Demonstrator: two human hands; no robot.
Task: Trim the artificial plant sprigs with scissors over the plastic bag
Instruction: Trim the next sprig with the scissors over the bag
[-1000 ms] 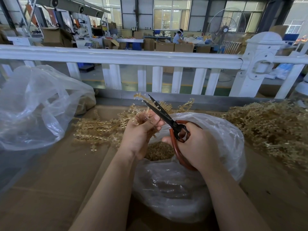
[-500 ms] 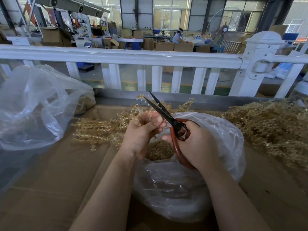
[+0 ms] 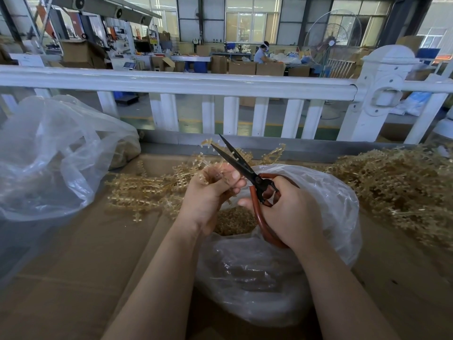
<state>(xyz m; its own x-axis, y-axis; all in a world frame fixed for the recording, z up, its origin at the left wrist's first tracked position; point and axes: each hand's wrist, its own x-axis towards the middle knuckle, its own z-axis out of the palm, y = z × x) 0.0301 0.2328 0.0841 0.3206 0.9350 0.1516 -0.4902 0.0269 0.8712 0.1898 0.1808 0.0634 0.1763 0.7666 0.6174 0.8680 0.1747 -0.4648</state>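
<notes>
My left hand [image 3: 208, 195] pinches a pale golden plastic sprig [image 3: 215, 174] between thumb and fingers, just above the open mouth of a clear plastic bag [image 3: 331, 204]. My right hand [image 3: 286, 212] grips the red handles of black-bladed scissors [image 3: 235, 160]. The blades are parted and point up and to the left, right beside the left thumb. Small golden trimmings [image 3: 235, 220] lie inside the bag under both hands.
Golden sprigs [image 3: 147, 192] lie on the cardboard [image 3: 85, 266] left of my hands. A big heap of sprigs [image 3: 402, 192] fills the right side. A second clear bag [image 3: 49, 158] bulges at the left. A white fence rail [image 3: 171, 82] runs behind the bench.
The scissor blades have parted a little wider and both hands have shifted slightly upward; the left thumb has slid along the sprig.
</notes>
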